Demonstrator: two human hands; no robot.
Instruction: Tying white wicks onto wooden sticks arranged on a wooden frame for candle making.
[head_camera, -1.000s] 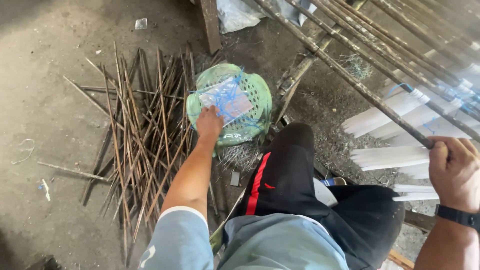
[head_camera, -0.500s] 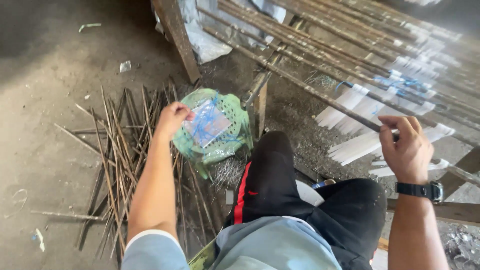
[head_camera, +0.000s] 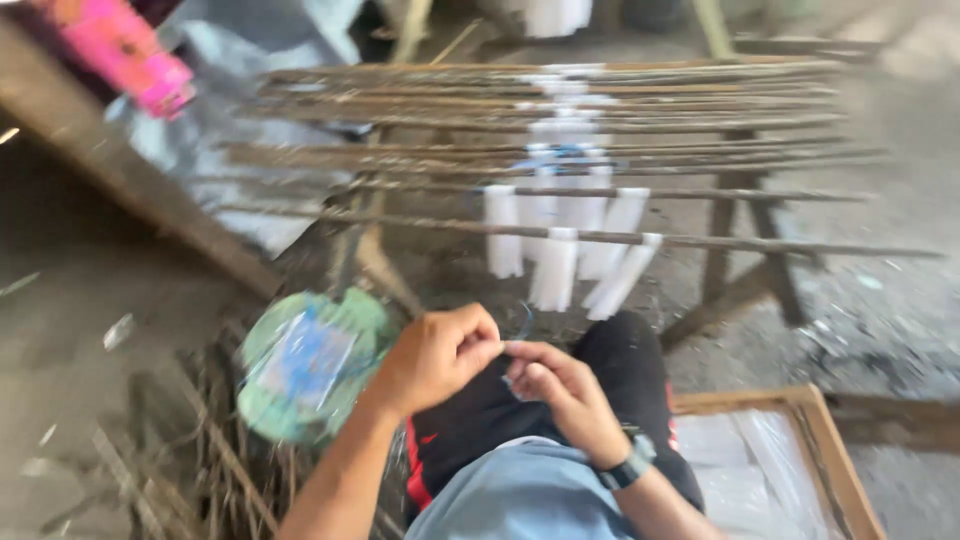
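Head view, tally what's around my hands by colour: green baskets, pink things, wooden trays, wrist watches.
Green basket: 1
Pink thing, blurred: 1
Wooden tray: 1
Black wrist watch: 1
Total: 4
The left hand and right hand meet over a thin blue strand.

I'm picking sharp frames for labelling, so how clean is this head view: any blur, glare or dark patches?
Head view: strong motion blur smears the green basket and the sticks on the floor; the left hand and right hand are soft-edged, so whatever they pinch is unclear; the rack of sticks streaks sideways; daylight washes out the upper right, while the left floor is dim.
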